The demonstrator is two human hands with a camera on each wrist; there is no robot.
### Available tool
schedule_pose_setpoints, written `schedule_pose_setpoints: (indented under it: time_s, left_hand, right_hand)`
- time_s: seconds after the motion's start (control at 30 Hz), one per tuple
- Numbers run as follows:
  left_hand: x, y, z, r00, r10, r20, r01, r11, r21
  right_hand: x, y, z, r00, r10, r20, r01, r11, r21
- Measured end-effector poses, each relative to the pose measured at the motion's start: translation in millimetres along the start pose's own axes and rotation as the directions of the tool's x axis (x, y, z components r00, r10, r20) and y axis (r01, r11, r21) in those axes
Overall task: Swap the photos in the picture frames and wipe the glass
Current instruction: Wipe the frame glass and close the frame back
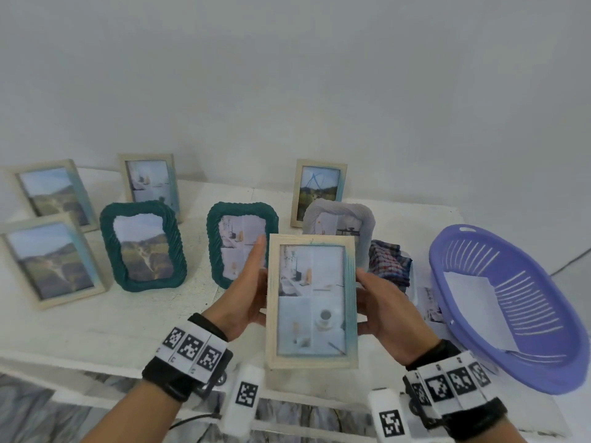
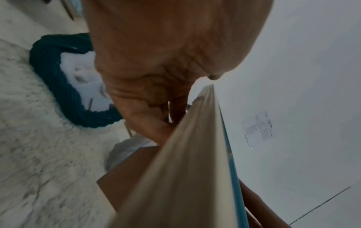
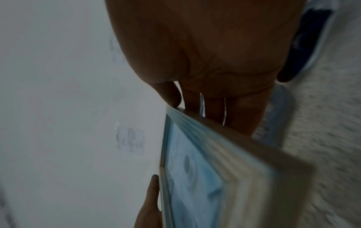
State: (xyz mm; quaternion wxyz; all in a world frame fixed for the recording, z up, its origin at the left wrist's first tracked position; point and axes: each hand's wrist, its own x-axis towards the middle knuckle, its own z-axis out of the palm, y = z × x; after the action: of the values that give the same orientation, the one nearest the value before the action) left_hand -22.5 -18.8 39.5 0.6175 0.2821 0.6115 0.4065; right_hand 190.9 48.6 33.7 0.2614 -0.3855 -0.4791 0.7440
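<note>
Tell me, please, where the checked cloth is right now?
In the head view the checked cloth lies right of centre on the table, between the grey frame and purple basket.

Pale wood frame point(image 1: 311, 362) with blue-tinted edge; two teal rope-textured frames point(image 1: 143, 246); lavender slotted basket point(image 1: 524, 314); plaid cloth point(image 1: 388, 262), blue and red; speckled white table point(image 1: 96, 324).

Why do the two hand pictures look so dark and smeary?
Head view: bright and fairly sharp, frame clear. Left wrist view: palm fills the lens, frame edge smeared. Right wrist view: hand in shadow, table streaked with blur.
</note>
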Motion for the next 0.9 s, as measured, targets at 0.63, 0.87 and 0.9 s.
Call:
schedule_pose_setpoints:
  time_s: [0.63, 0.87, 0.9]
  left_hand:
    - [36, 247, -161, 0.936, 0.322, -0.144, -0.281, 0.927, 0.248]
    - [122, 255, -213, 0.977, 0.19, -0.098, -0.155, 0.943, 0.294]
    - [134, 250, -218, 0.983, 0.163, -0.089, -0.129, 0.943, 0.307]
  right_hand:
    - [172, -207, 136, 0.812, -0.58, 0.063, 0.52, 0.67, -0.53]
    - [252, -200, 144, 0.912, -0.41, 0.026, 0.338, 0.713, -0.614]
    - [260, -197, 142, 0.932, -0.361, 0.017, 0.292, 0.725, -0.624]
